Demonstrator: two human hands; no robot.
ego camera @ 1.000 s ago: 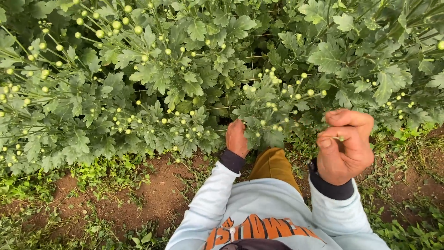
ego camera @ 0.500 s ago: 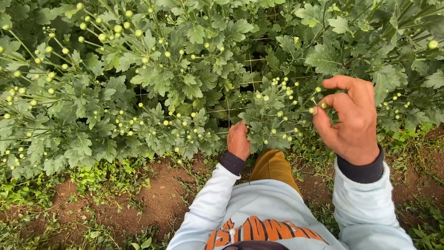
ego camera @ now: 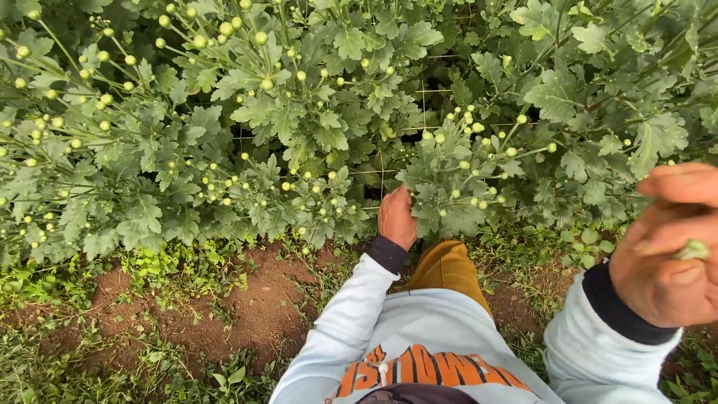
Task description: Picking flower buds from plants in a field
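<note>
We look down on a bed of bushy green plants with lobed grey-green leaves and small round pale-green buds [ego camera: 247, 112], which fills the view from nine o'clock across twelve to three. Our left hand [ego camera: 396, 218] sits near the centre, reaching into the base of one budded stem cluster [ego camera: 464, 172] that rises just toward one o'clock from it; the fingers disappear among the leaves, so we cannot tell whether they grip a stem or only press against it. Our right hand [ego camera: 669, 251] is raised close to the camera at three o'clock, blurred, with thumb and fingers pinched together on a small pale-green plucked bit [ego camera: 692, 249] that shows between them. Thin support netting strings [ego camera: 383, 170] run through the foliage just above the left hand. Bare reddish-brown soil [ego camera: 254, 314] lies at seven o'clock, with low weeds [ego camera: 172, 269] along the edge of the bed. At six o'clock we see our light grey sweatshirt with orange lettering [ego camera: 419, 352] and a mustard-coloured trouser knee [ego camera: 449, 269].
</note>
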